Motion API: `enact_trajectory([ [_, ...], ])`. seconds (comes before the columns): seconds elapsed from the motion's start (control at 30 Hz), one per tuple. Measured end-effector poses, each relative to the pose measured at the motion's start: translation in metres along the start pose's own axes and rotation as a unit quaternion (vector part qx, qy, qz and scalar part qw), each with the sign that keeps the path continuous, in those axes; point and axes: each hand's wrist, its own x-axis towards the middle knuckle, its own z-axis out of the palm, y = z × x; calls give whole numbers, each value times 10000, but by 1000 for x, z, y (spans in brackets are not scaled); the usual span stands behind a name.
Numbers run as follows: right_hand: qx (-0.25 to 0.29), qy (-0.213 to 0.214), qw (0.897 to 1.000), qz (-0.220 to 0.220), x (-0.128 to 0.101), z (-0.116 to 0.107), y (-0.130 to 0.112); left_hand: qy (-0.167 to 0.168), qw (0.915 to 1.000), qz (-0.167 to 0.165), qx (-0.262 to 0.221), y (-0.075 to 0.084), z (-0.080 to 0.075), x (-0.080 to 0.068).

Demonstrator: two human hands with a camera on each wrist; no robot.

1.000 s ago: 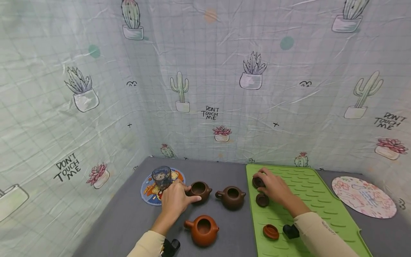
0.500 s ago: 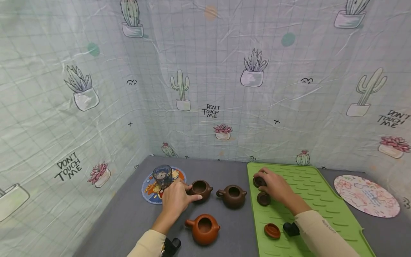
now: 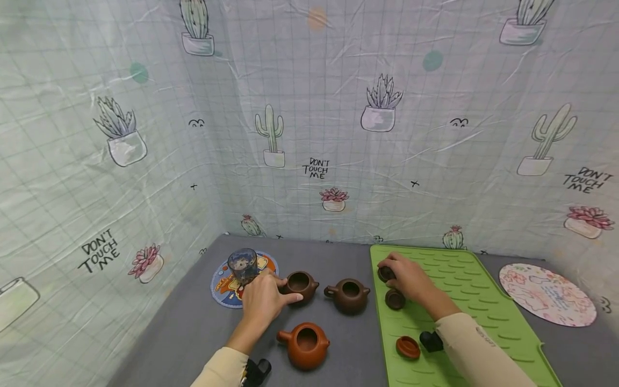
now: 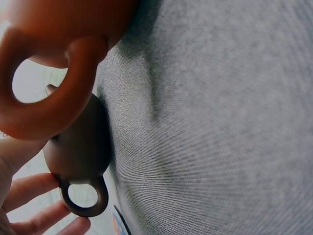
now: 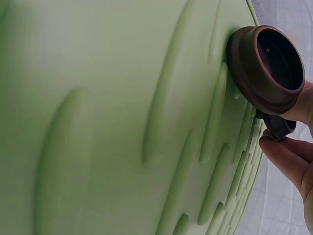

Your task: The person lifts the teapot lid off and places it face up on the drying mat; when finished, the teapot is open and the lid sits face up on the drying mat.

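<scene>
A grey table [image 3: 193, 328] carries a ridged green mat [image 3: 483, 312] on its right side, where three small lids lie apart from three open teapots, likely set out for matching. The left hand [image 3: 261, 302] curls round the dark brown teapot [image 3: 300, 285] beside a coaster, steadying it by body and handle. The right hand [image 3: 411, 277] pinches the farthest lid [image 3: 385, 273], a small dark brown piece at the mat's left edge.

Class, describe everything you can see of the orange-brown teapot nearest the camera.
The orange-brown teapot looks like unglazed clay: a round, squat body with a short spout pointing left. The left wrist view shows its loop handle. Its lid is off, leaving the round mouth open. It stands upright on the grey table, below the left hand. No hand touches it.
</scene>
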Motion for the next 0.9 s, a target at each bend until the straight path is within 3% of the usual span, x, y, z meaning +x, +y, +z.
enact_trajectory([
  [0.7,-294,121,9994,-127,-1,2,4,36,10000,-8,-32,3,1,1],
  [0.9,-377,61,9992,-107,-2,2,-1,126,9995,243,152,2,-1,-2],
])
